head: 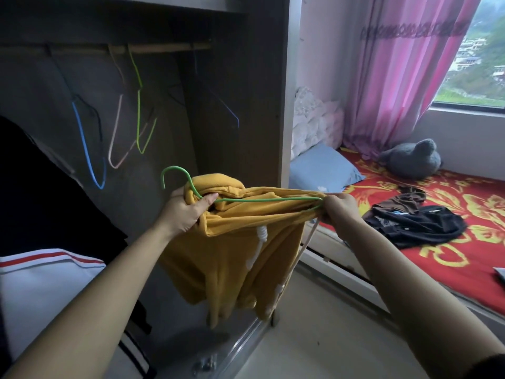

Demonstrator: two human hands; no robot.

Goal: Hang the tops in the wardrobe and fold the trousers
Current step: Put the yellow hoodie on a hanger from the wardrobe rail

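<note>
Hoodie (240, 242) and hanger (262, 199) gripped by both hands' curled fingers (336, 203).

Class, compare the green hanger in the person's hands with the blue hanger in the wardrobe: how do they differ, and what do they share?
The green hanger lies tipped sideways, gripped by the left hand and right hand; the blue hanger hangs down below the rail, untouched. The green hanger is partly inside a yellow hoodie; the blue hanger is bare. Both are thin wire hangers.
</note>
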